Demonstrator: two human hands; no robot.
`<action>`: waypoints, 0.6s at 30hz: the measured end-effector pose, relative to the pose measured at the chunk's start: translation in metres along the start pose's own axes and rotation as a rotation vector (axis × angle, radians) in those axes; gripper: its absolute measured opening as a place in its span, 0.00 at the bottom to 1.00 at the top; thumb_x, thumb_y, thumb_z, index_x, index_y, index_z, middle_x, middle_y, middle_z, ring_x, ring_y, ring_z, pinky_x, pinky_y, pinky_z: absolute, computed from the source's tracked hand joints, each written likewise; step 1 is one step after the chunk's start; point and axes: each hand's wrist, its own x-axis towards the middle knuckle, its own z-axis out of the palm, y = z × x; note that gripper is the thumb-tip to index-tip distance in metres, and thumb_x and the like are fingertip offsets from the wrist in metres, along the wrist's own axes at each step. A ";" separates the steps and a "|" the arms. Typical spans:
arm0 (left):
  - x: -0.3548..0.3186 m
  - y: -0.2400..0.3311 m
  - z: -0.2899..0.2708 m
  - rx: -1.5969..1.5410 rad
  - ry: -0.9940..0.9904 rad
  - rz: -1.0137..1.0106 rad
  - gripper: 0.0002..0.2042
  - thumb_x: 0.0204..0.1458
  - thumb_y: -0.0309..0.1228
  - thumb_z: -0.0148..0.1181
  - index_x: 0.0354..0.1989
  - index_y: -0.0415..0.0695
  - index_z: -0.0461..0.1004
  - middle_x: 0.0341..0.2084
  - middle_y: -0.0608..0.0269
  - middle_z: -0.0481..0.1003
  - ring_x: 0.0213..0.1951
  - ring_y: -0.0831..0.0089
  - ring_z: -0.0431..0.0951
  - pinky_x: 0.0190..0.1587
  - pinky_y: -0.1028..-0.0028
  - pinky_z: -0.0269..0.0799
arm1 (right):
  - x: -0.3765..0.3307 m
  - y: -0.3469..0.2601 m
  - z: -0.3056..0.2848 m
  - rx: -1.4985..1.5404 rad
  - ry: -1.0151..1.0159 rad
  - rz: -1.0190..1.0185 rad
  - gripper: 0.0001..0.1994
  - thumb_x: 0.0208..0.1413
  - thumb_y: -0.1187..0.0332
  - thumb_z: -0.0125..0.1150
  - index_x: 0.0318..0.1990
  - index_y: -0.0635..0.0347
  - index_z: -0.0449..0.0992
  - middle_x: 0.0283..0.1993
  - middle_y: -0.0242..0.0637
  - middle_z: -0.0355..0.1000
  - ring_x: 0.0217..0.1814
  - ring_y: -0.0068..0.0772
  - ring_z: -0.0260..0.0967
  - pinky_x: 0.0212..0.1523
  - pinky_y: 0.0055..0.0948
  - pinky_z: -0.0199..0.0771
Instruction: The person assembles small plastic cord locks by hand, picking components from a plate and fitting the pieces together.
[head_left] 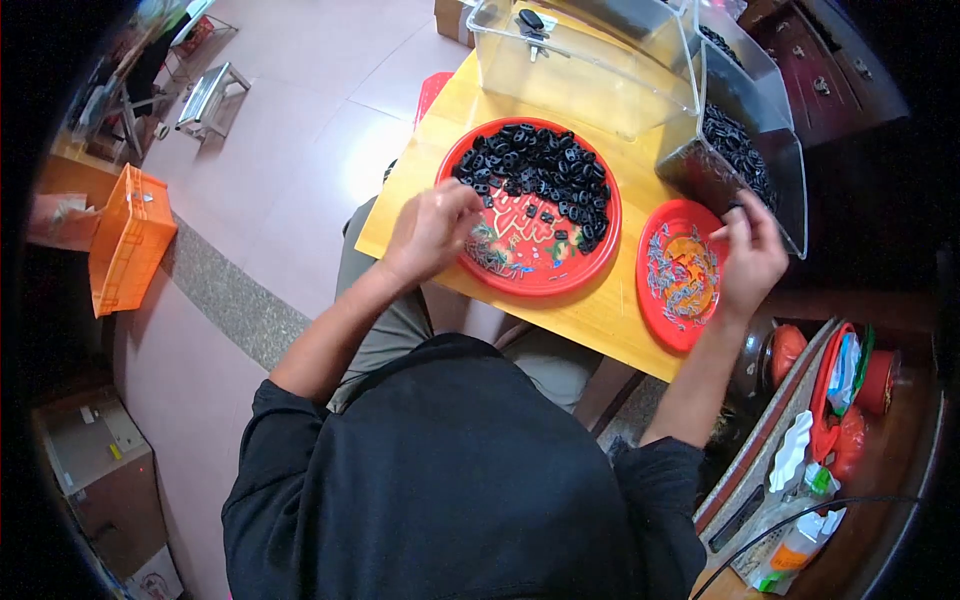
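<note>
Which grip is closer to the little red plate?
Right. The right grip is at the right edge of the little red plate; the left grip is farther off, by the big red plate.

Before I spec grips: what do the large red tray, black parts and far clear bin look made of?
Large red tray: probably plastic, glossy; bright, smooth rim, though coated metal is possible. Black parts: likely moulded plastic, dull to satin; many look alike. Clear bin: likely rigid plastic, smooth; yellow tabletop shows through, glass possible.

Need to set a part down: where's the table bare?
The yellow table shows bare between the large red tray and small red plate, and between that tray and the clear bin. Crowded: the tray's far half, heaped with black pieces.
</note>
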 end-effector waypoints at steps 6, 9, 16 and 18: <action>0.022 -0.011 0.012 0.392 -0.033 0.129 0.03 0.40 0.26 0.56 0.24 0.41 0.71 0.26 0.56 0.69 0.34 0.59 0.73 0.34 0.64 0.70 | 0.074 0.055 -0.031 -0.605 0.050 -0.294 0.14 0.48 0.75 0.57 0.44 0.66 0.72 0.30 0.38 0.71 0.24 0.24 0.66 0.25 0.24 0.68; 0.026 -0.015 0.024 0.460 -0.095 0.168 0.04 0.39 0.26 0.55 0.24 0.40 0.71 0.27 0.56 0.69 0.35 0.60 0.73 0.35 0.64 0.71 | 0.060 0.042 -0.019 -0.757 0.122 -0.396 0.15 0.46 0.75 0.58 0.44 0.65 0.72 0.29 0.39 0.69 0.28 0.32 0.68 0.29 0.28 0.69; 0.036 -0.017 0.035 0.584 -0.163 0.263 0.05 0.44 0.28 0.51 0.25 0.39 0.68 0.27 0.56 0.67 0.35 0.60 0.71 0.36 0.65 0.70 | -0.012 0.010 0.037 -0.418 0.093 -0.470 0.09 0.46 0.78 0.58 0.38 0.65 0.72 0.28 0.38 0.67 0.26 0.33 0.66 0.28 0.29 0.68; 0.039 -0.016 0.035 0.605 -0.187 0.260 0.05 0.44 0.28 0.50 0.25 0.39 0.67 0.27 0.56 0.67 0.34 0.60 0.71 0.36 0.65 0.70 | -0.031 0.006 0.054 -0.341 0.019 -0.446 0.09 0.45 0.80 0.58 0.36 0.65 0.72 0.27 0.39 0.66 0.26 0.33 0.66 0.28 0.29 0.68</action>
